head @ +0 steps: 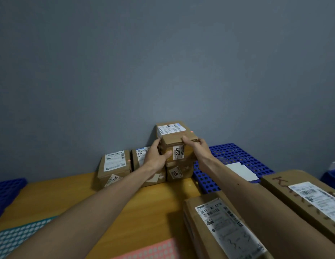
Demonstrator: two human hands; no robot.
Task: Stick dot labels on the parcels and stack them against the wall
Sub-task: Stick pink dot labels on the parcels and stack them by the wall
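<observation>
A small cardboard parcel (177, 136) with a white shipping label and a red dot sits on top of another parcel (178, 171) against the grey wall. My left hand (156, 157) grips its left side, thumb on the front face. My right hand (195, 145) grips its right front corner. Two more small parcels (114, 166) (139, 156) stand in a row to the left against the wall. A teal dot-label sheet (17, 238) and a pink dot-label sheet (153, 249) lie near the front edge.
Two larger flat parcels (224, 227) (308, 197) lie at the right front. A blue perforated mat (232, 156) with a white paper (241, 171) lies right of the stack; another blue mat (5, 191) at far left. The wooden table (73, 195) carries everything.
</observation>
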